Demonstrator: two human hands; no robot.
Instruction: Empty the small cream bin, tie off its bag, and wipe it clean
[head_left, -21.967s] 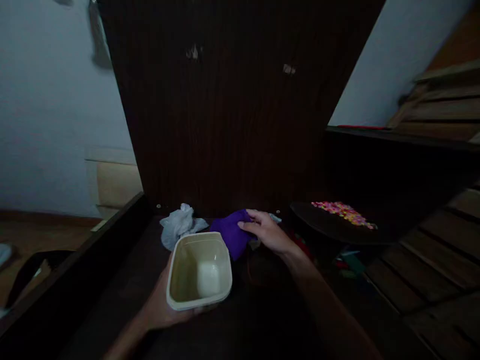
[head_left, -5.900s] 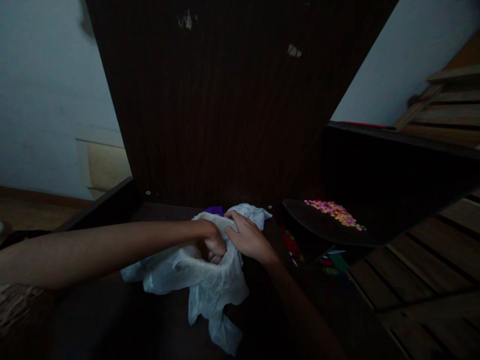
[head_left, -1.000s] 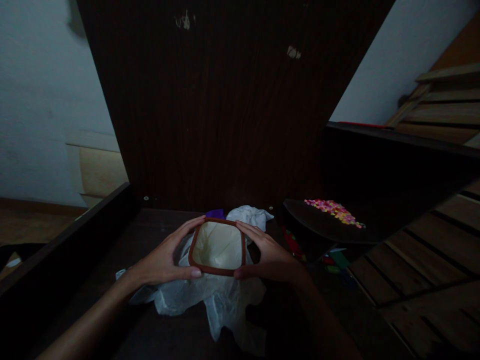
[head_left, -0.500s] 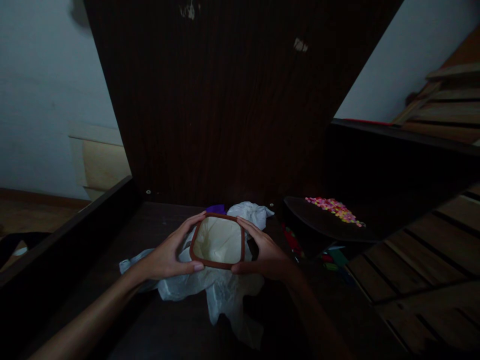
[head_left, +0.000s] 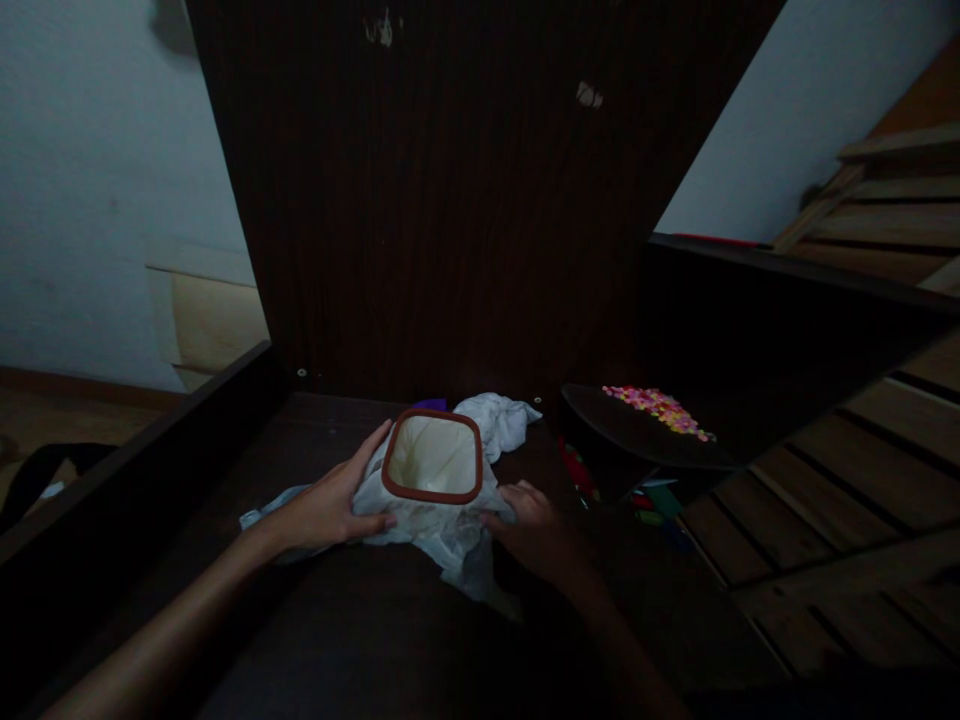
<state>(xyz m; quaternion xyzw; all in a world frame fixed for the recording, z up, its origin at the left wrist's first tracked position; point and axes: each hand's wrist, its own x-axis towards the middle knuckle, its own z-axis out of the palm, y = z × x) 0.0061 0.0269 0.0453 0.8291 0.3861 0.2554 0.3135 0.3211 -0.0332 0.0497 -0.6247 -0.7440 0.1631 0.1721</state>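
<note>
A small rounded-square bin (head_left: 435, 455) with a brown rim stands on the dark wooden surface, lined with a thin whitish plastic bag (head_left: 461, 540). The bag's loose edge hangs out below the rim and hides the bin's outer walls. My left hand (head_left: 334, 505) is around the bin's left side, fingers along the far side and thumb at the front, over the bag. On the right, my right hand (head_left: 532, 525) has its fingers curled and pinches the bag's loose edge just below the rim. Shadow hides part of these fingers.
Behind the bin lie a crumpled white bag (head_left: 499, 420) and something purple (head_left: 431, 405). At right, a dark corner shelf (head_left: 615, 430) carries a heap of small pink and yellow pieces (head_left: 664, 410). A tall dark panel (head_left: 465, 200) rises behind; a low side board (head_left: 150, 450) runs along the left.
My right hand has left the rim and moved down and right onto the bag's loose edge. The left hand has slipped from the rim to the bin's side. The hanging bag is drawn up closer.
</note>
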